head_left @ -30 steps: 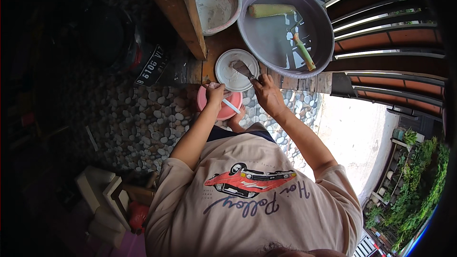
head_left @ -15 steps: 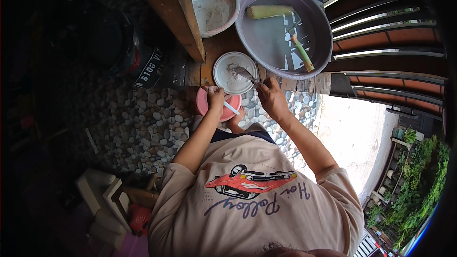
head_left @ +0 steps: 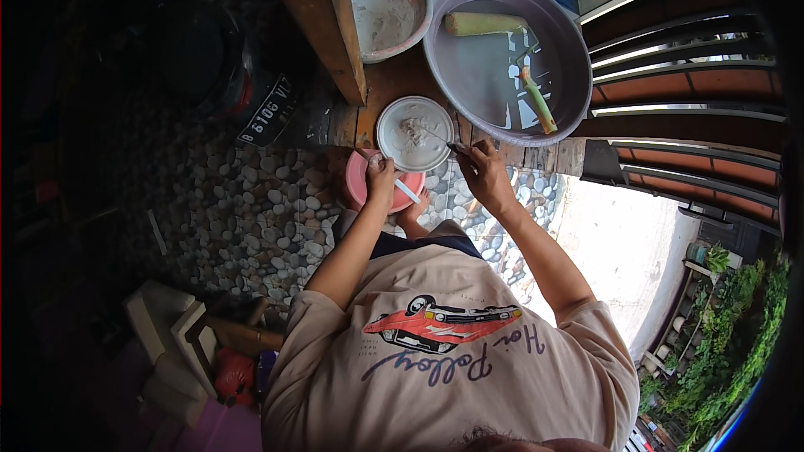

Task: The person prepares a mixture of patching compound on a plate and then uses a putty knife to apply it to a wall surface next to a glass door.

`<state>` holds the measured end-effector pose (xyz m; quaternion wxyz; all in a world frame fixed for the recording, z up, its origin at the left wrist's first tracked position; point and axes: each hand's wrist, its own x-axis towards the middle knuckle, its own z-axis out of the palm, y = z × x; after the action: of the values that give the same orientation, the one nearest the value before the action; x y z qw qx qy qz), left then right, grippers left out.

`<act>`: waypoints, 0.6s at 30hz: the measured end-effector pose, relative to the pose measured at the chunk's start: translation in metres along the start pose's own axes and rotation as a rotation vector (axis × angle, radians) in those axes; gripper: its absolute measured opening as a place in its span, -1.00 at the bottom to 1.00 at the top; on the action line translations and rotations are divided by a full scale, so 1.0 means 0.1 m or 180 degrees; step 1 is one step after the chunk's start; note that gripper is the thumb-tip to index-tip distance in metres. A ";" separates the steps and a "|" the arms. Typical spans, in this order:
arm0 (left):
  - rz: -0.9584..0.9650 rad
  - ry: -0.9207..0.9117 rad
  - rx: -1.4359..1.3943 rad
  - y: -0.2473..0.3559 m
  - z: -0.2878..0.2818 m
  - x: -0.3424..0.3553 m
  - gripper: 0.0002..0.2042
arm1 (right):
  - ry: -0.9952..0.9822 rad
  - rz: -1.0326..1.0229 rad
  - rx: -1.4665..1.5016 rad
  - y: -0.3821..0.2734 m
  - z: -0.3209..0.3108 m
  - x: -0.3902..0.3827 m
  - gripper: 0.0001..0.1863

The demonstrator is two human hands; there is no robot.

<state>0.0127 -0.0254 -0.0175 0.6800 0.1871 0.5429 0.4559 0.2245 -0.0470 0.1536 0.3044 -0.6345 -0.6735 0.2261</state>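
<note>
Right hand (head_left: 486, 177) grips a thin, dark-handled scraper (head_left: 457, 147), best angled low, at the round white dish (head_left: 389, 149)'s four o'clock (left hand (head_left: 381, 177)'s hold unclear).

Pebbled floor (head_left: 251, 226), uneven daylight

The floor meets the bench's (head_left: 366, 121) near edge. A wooden post (head_left: 314, 17) stands toward its left end. Dark slats (head_left: 682, 125) line its right edge; off the near right corner, pale ground (head_left: 624, 238) glares, while the far left is dim.
</note>
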 end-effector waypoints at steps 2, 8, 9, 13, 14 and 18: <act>-0.0111 0.0033 -0.0012 0.04 -0.01 -0.03 -0.80 | -0.0037 0.0098 0.0168 0.06 -0.02 -0.05 -0.81; 0.0121 0.0230 -0.0073 0.15 -0.16 -0.25 -0.88 | -0.0045 0.0979 0.1137 0.28 -0.01 -0.20 -0.76; 0.0159 0.0227 0.0014 0.19 -0.22 -0.31 -0.87 | -0.0242 0.1051 0.1009 0.32 -0.03 -0.21 -0.72; 0.0024 0.0188 0.0145 0.51 -0.33 -0.59 -0.78 | -0.0554 0.1559 0.1361 0.30 -0.11 -0.25 -0.71; 0.0051 0.0154 0.0132 0.62 -0.35 -0.67 -0.78 | -0.0635 0.1712 0.1552 0.22 -0.15 -0.26 -0.71; 0.0127 0.0244 0.0136 0.90 -0.63 -0.83 -0.82 | -0.0829 0.1589 0.1817 -0.04 -0.14 -0.26 -0.71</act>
<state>-0.0818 -0.0632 0.0756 0.6452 0.1948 0.5744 0.4646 0.2313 -0.0744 0.1635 0.3163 -0.6346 -0.4418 0.5496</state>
